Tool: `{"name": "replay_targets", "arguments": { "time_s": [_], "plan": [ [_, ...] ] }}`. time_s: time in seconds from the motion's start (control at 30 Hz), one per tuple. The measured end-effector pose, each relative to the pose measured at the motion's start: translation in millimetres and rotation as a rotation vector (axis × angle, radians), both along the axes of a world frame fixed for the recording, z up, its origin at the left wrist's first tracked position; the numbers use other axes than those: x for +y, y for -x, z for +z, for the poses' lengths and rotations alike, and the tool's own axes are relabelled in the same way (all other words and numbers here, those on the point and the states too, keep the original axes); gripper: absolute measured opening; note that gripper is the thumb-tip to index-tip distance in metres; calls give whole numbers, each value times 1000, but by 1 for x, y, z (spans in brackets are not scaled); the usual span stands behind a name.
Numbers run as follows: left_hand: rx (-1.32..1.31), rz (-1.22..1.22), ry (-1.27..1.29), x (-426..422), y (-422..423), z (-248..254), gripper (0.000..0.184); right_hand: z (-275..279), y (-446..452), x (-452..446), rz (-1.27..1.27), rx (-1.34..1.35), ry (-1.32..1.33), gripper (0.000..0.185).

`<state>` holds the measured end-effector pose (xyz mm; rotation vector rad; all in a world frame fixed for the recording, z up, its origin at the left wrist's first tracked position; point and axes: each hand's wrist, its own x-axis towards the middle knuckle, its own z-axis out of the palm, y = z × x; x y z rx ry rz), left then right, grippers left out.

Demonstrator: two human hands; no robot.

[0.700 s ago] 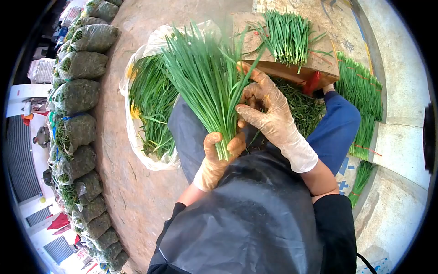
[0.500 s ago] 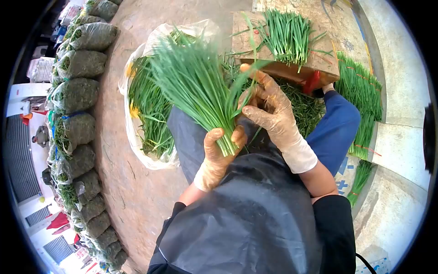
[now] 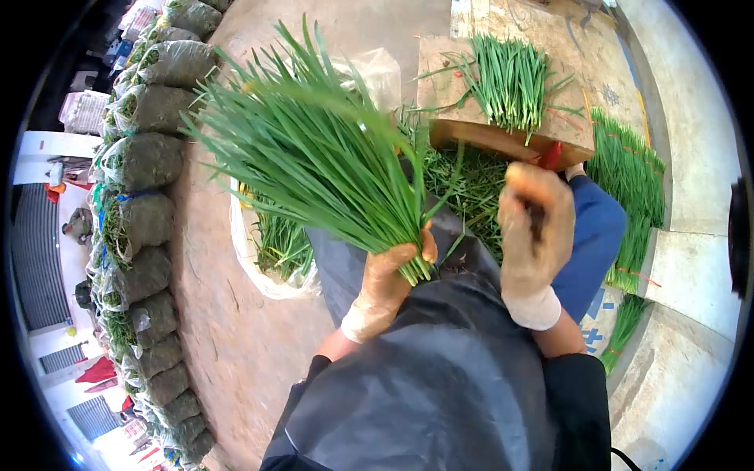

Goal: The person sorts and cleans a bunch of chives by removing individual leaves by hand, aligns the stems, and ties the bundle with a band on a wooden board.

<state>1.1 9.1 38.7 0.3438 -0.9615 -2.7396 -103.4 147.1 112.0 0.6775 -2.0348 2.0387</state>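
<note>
My left hand [image 3: 386,275], in a stained whitish glove, is closed around the lower stems of a large bunch of garlic chives [image 3: 330,157]. The leaves fan out up and to the left, and the cut stem ends poke out below the fingers. One blurred leaf crosses the front of the bunch. My right hand [image 3: 538,228], gloved too, is held apart to the right, over my right leg. Its fingers look curled but are smeared by motion, so anything in them cannot be made out.
A small bundle of chives [image 3: 510,82] lies on a brown box [image 3: 448,86] ahead. Tied chives [image 3: 628,196] line the right side. Loose leaves [image 3: 471,188] cover the ground by the box. A white plastic bag [image 3: 271,282] of chives stands left; filled sacks [image 3: 145,165] form a row beyond.
My right hand has moved away from the bunch, right and down. The bunch in my left hand has tilted further left, and the view has shifted slightly.
</note>
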Motion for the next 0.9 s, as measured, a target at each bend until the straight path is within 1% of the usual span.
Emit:
{"name": "replay_targets", "arguments": {
  "time_s": [0.03, 0.07, 0.13, 0.17, 0.2, 0.27, 0.3, 0.33, 0.4, 0.43, 0.47, 0.5, 0.53, 0.6, 0.63, 0.67, 0.73, 0.77, 0.8, 0.87, 0.9],
  "plan": [
    [8, 2, 1, 2, 1, 6, 48, 3, 9, -1, 49, 422, -76, 19],
    [16, -3, 6, 3, -1, 8, 48, 10, 5, -1, 133, 498, -176, 21],
    [-171, 64, 84, 6, -5, 12, 49, 9, -6, -13, 209, 391, -193, 21],
    [-93, 45, 11, 5, -6, -3, 50, 5, -10, -18, 184, 353, -236, 25],
    [-84, 44, 16, 7, -4, 0, 50, 3, -12, -22, 161, 315, -277, 29],
    [-146, 119, 119, 10, -2, 9, 52, 3, -11, -28, 133, 333, -308, 32],
    [-181, 60, 163, 6, -3, 11, 53, 1, -11, -29, 120, 296, -336, 33],
    [-177, 60, 168, 6, -3, 12, 53, -1, -11, -31, 106, 259, -365, 33],
    [-217, 66, 253, 10, -3, 13, 59, -6, -10, -34, 97, 244, -360, 30],
    [-233, 178, 150, 14, 0, 14, 51, -13, -10, -35, 105, 220, -317, 29],
    [-230, 174, 153, 13, 0, 14, 51, -17, -9, -36, 113, 199, -274, 27],
    [-170, 155, 147, 13, 1, 13, 51, -15, -9, -35, 133, 137, -223, 23],
    [-114, 138, 141, 12, 1, 14, 51, -15, -9, -34, 131, 138, -224, 23],
    [-96, 121, 108, 12, 3, 19, 50, -15, -8, -29, 263, -49, -104, 19],
    [-79, 107, 76, 11, 4, 21, 50, -21, -9, -29, 348, -136, 24, 14],
    [-81, 109, 75, 9, 5, 21, 50, -22, -8, -25, 350, -138, 24, 14],
    [-84, 113, 43, 6, 6, 22, 47, -25, -4, -15, 579, -228, 47, 11],
    [-86, 120, 42, 3, 6, 21, 47, -23, -6, -11, 631, -339, 92, 12],
    [-87, 96, -2, -1, 5, 20, 44, -23, -5, -8, 638, -342, 91, 12],
    [-88, 48, -87, -9, 3, 15, 39, -26, 0, 2, 801, -195, -62, 11],
    [-37, 93, -91, -10, 4, 6, 38, -28, 3, 8, 889, -152, -38, 11]
  ]
}}
